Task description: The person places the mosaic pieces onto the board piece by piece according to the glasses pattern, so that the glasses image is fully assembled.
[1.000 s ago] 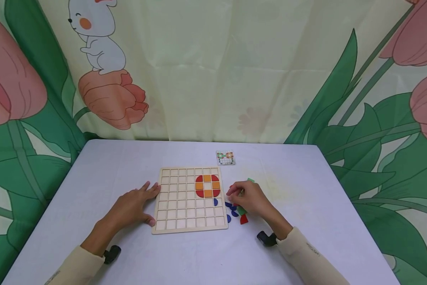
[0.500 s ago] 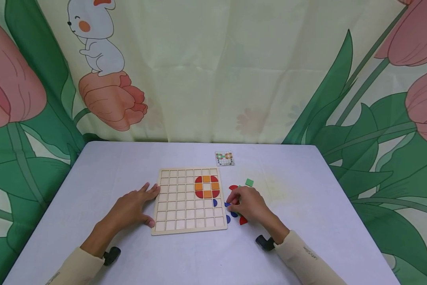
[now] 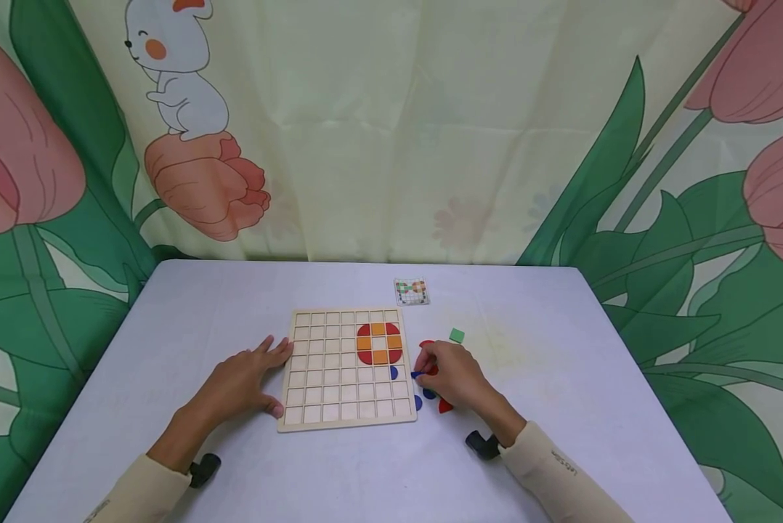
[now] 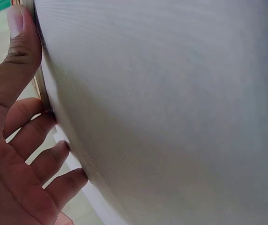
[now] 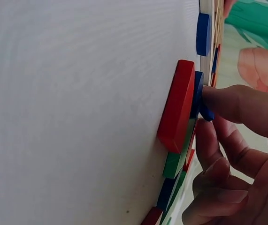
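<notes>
A wooden grid board (image 3: 326,378) lies on the table. On its right side sit a ring of red and orange pieces (image 3: 379,328) and one blue half-round piece (image 3: 394,373). My left hand (image 3: 244,378) rests against the board's left edge, fingers spread, thumb near the lower corner. Just off the right edge, my right hand (image 3: 453,374) pinches a blue piece (image 5: 206,112) between thumb and fingers, tilted over the loose pieces. Beneath it are a red piece (image 5: 177,110) and a green piece (image 5: 176,161); others are partly hidden by the hand.
A small pattern card (image 3: 411,291) lies beyond the board. One light green square (image 3: 457,335) is apart from the pile. Another blue piece (image 3: 418,402) lies by the board's lower right edge. A printed curtain (image 3: 391,145) hangs behind the white table (image 3: 529,305).
My right hand has come down and left slightly into the loose pieces, and a blue piece is now pinched and tipped up. The left hand stays at the board's edge.
</notes>
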`<state>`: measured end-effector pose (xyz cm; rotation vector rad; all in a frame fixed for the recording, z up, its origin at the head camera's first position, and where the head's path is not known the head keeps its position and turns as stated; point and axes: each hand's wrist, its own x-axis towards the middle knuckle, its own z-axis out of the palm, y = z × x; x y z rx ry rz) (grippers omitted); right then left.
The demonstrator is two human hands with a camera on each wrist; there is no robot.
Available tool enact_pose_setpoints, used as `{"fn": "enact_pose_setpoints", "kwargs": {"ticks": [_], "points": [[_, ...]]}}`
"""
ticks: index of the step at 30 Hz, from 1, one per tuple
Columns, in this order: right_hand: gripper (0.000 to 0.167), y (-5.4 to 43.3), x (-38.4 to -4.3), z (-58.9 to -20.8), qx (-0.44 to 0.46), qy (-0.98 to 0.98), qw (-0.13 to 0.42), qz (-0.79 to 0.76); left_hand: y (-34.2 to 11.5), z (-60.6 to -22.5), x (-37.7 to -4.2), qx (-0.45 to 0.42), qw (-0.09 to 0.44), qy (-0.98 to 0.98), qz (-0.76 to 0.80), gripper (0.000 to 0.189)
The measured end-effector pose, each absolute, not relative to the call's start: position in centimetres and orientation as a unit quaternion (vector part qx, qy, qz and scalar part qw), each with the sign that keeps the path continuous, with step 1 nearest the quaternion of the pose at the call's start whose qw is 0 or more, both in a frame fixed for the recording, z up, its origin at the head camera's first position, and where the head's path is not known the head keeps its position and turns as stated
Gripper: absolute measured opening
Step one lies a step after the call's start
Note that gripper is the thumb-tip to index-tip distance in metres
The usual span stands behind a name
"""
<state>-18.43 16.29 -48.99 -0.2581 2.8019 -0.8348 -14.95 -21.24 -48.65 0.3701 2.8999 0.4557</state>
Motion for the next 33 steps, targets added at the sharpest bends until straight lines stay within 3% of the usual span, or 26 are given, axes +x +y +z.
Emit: {"fn": "enact_pose_setpoints", "kwargs": {"ticks": [21,33], "points": [[0.017,16.3,-17.9,-48.7,-0.138,0.902,0.12,-0.391,-21.1,-48.8,-15.0,0.119,0.088,0.977,0.151,0.123],[0.015,15.8,-17.2,-48.1,-0.175,0.902,0.142,-0.369,-21.2,-49.0,-14.9,0.124,0.081,0.977,0.152,0.122]]}}
